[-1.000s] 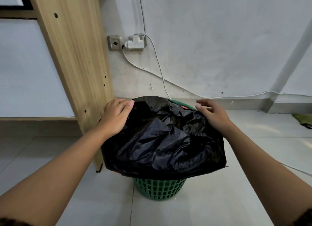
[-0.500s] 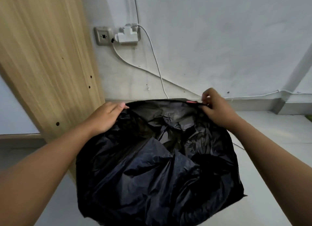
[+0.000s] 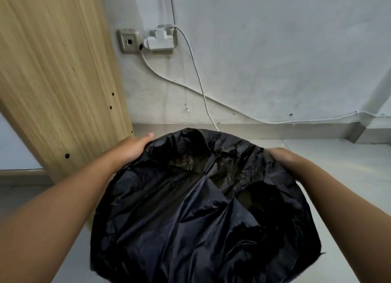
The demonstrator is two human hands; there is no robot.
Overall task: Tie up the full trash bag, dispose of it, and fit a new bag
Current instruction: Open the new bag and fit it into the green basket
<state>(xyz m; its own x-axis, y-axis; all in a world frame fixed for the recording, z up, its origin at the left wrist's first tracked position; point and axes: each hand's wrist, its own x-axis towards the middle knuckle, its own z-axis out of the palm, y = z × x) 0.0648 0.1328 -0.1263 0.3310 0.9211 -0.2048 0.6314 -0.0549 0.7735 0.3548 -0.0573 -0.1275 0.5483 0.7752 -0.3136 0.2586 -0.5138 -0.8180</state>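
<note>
A crumpled black trash bag (image 3: 190,215) fills the lower middle of the head view, spread wide and covering whatever stands beneath it; the green basket is hidden. My left hand (image 3: 132,147) grips the bag's far left edge, fingers curled over the plastic. My right hand (image 3: 285,159) grips the bag's right edge, fingers tucked under the rim. Both arms reach forward on either side of the bag.
A light wooden panel (image 3: 59,81) stands at the left, close to my left hand. On the grey wall behind are a socket (image 3: 129,41) and a white plug adapter (image 3: 161,40), with white cables (image 3: 198,79) running down. Pale tiled floor (image 3: 342,177) lies to the right.
The view has moved closer, so the green basket dropped out of sight. My right hand slid from the bag's far edge to its right side, spreading the bag wider.
</note>
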